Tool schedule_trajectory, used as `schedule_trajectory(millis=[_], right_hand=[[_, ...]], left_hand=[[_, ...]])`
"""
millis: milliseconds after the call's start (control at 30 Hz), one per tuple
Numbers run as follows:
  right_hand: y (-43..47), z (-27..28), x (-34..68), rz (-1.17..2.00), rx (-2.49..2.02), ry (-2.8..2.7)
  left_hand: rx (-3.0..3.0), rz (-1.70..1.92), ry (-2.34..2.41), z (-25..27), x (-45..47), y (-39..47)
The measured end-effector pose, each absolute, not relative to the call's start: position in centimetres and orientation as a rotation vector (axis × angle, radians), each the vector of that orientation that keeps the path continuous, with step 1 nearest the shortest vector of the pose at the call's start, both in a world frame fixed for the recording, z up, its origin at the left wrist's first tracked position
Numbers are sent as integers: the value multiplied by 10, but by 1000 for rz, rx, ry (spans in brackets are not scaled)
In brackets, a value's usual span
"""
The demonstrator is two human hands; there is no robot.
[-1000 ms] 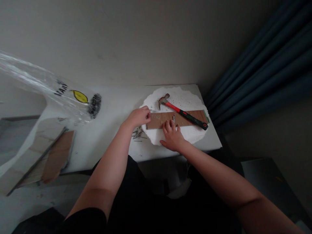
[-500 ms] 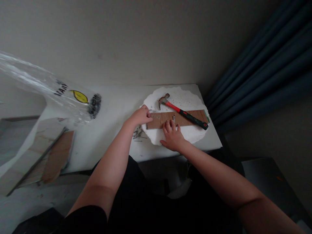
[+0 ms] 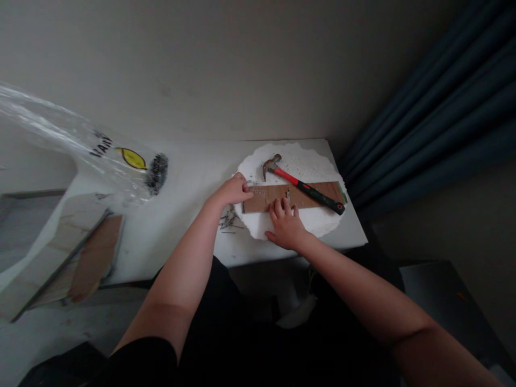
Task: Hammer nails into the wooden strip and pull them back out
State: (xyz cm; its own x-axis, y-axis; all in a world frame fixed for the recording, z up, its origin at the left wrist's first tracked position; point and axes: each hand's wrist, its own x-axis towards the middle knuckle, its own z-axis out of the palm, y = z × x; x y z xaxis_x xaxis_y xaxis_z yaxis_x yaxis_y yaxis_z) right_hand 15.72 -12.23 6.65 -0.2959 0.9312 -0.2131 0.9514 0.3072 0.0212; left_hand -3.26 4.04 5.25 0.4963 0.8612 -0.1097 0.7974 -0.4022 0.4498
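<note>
A narrow brown wooden board [image 3: 277,194] lies across a round white slab [image 3: 250,160] with a ragged edge. At the board's left end is my left hand [image 3: 234,191], fingers curled and thumb against the corner, gripping it. My right hand [image 3: 287,227] rests with spread fingers over the board's front edge. Just beyond those fingertips a small metal piece [image 3: 287,192] shows on the board; its kind is unclear. Small marks dot the board near my left thumb. A claw hammer [image 3: 287,176] with a red and black handle lies across the slab and board, touched by neither hand.
Loose nails [image 3: 229,220] lie on the white table [image 3: 189,183] beside the slab. Clear plastic wrap [image 3: 86,142] with a yellow print stretches over the left side. Broken board pieces [image 3: 97,258] overhang the table's left front. A dark blue curtain [image 3: 435,107] hangs at the right.
</note>
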Motion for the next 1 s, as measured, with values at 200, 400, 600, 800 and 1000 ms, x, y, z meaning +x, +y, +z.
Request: schedule_trajectory(millis=[200,400,600,800,1000], right_hand=[[-123,67,157,-152,1745,2396],[-122,69,157,-171,1754,2387],[-123,67,158,-197,1765,2407],[-121,67,160,-247,1714,2436],[-119,68,160,-265,1700,2421]], left_hand=[[2257,201,1273,59,-43,41],[2331,264,1181,59,-44,38],[2285,250,1210,59,-46,38],[2375,224,1165,64,-45,37],[2355,163,1185,71,-47,31]])
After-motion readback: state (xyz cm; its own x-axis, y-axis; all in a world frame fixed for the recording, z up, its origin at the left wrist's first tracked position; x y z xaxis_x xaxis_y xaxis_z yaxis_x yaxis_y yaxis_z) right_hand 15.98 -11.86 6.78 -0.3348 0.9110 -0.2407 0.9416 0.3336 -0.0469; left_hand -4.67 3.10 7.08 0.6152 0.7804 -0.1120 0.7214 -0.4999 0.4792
